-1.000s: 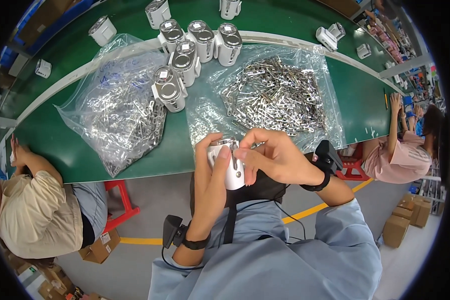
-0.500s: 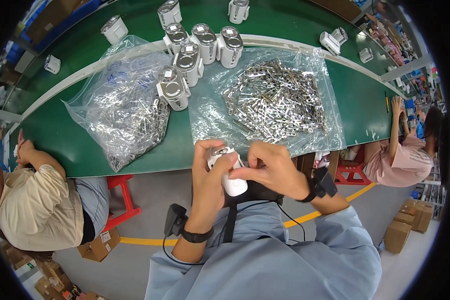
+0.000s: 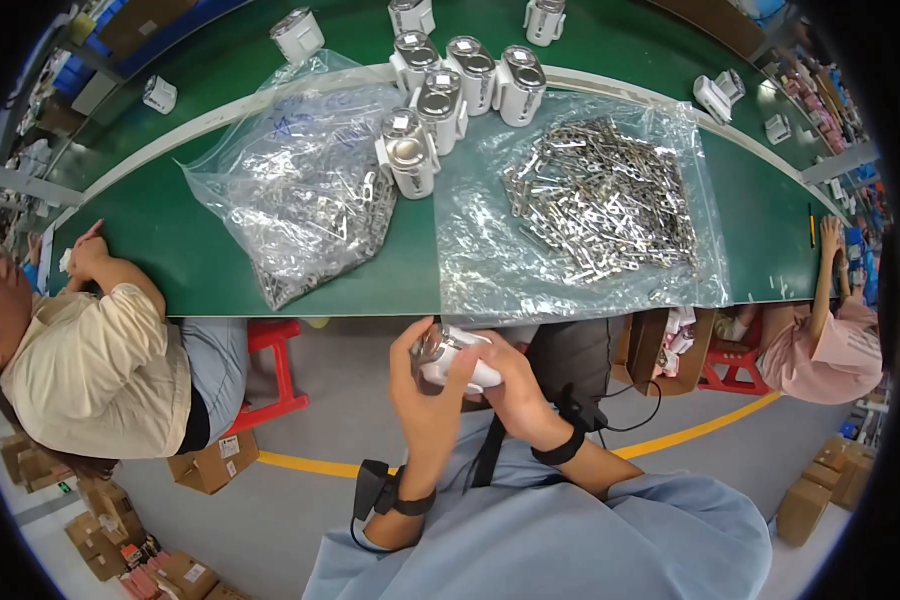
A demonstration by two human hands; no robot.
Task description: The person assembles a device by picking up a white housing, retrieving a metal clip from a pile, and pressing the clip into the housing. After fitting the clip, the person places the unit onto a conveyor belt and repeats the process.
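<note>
In front of the table edge I hold a small white rounded device with a shiny silver cap (image 3: pixel 457 361), tilted on its side. My left hand (image 3: pixel 425 405) wraps it from the left, fingers at the silver end and thumb on the white body. Closed round the opposite end is my right hand (image 3: pixel 517 392); its fingers are partly hidden behind the device. Beyond them several similar white devices (image 3: pixel 408 152) stand grouped on the green table. Small silver metal clips (image 3: pixel 605 205) lie heaped on a flat clear plastic sheet (image 3: pixel 480 265).
Left of the heap sits a clear plastic bag (image 3: pixel 305 170) full of similar metal pieces. A white rail (image 3: pixel 240 100) crosses the green table (image 3: pixel 210 280), with more devices behind it. Co-workers sit at both sides, on red stools (image 3: pixel 288 375). Cardboard boxes (image 3: pixel 215 465) stand on the floor.
The device has turned from upright to lying sideways, its silver end toward the left. My right hand has shifted from pinching its front to wrapping its right end. The whole view has swung left.
</note>
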